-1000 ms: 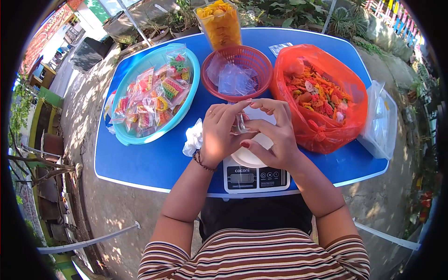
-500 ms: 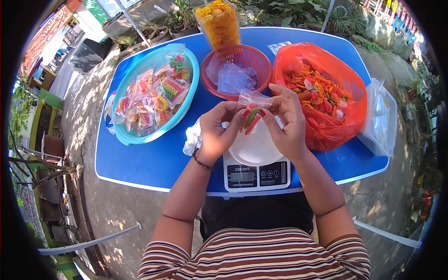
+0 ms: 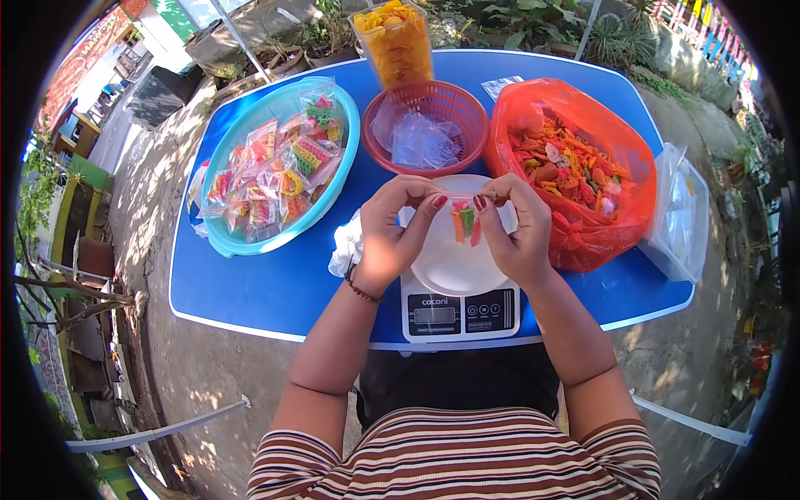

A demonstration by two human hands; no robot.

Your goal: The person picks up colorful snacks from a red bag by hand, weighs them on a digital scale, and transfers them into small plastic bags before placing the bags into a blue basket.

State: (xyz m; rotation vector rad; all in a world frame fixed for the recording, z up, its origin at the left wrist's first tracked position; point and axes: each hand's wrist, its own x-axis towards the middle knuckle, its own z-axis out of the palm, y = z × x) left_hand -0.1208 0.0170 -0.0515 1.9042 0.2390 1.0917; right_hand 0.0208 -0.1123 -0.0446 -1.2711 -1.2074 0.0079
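Between my hands hangs a small clear plastic bag (image 3: 464, 225) with orange, green and red pieces inside. My left hand (image 3: 403, 223) pinches its top left corner between thumb and finger. At the top right corner, my right hand (image 3: 517, 223) pinches the same bag. Beneath it sits a white round plate (image 3: 433, 271) on a white scale (image 3: 463, 327) with a black panel. A crumpled white tissue or plastic (image 3: 347, 243) lies left of the plate, near my left wrist.
A turquoise basket (image 3: 229, 245) at the left holds several filled bags. Behind the plate is a red basket (image 3: 475, 117) of empty clear bags, with a tub of yellow chips (image 3: 394, 46) behind it. Rightward are a red bag (image 3: 612, 225) of colourful pieces and a clear plastic container (image 3: 679, 217).
The small bag has turned upright and now hangs lower over the plate, its pieces pointing down. Both hands have shifted their grip to its top corners, and the right fingers have curled down.
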